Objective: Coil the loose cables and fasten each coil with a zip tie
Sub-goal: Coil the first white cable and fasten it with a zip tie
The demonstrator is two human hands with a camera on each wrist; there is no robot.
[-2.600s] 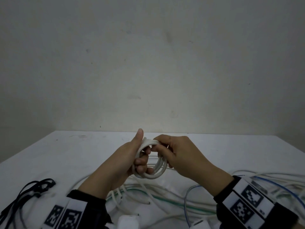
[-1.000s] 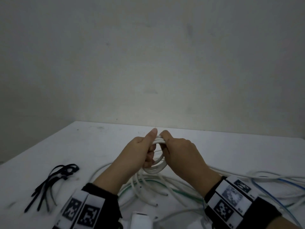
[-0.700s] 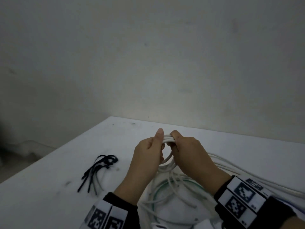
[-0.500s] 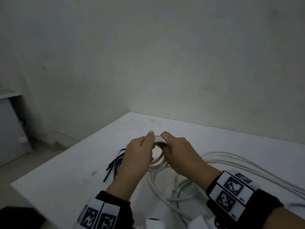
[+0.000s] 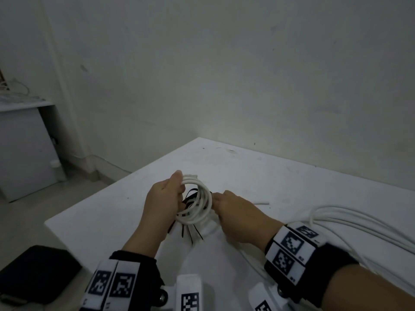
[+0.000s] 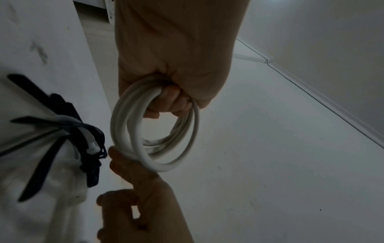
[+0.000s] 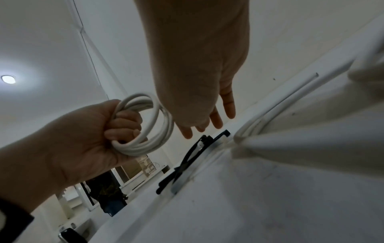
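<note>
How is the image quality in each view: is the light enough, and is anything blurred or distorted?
Head view: dim, grainy; the table edge bends from the wide lens. Left wrist view: the zip ties are smeared by blur; the coil in the left hand is sharper. Right wrist view: a ceiling lamp glares; the right hand is soft.

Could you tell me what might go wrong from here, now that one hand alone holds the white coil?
1. Only the left hand grips the white coil, at one spot on the ring; with no tie on it, the loops may spring apart if that grip loosens.
2. The right hand has open fingers near the black zip ties, which lie bunched with a white cable across them, so pulling one may drag out several.
3. The loose white cables beside them could snag.
</note>
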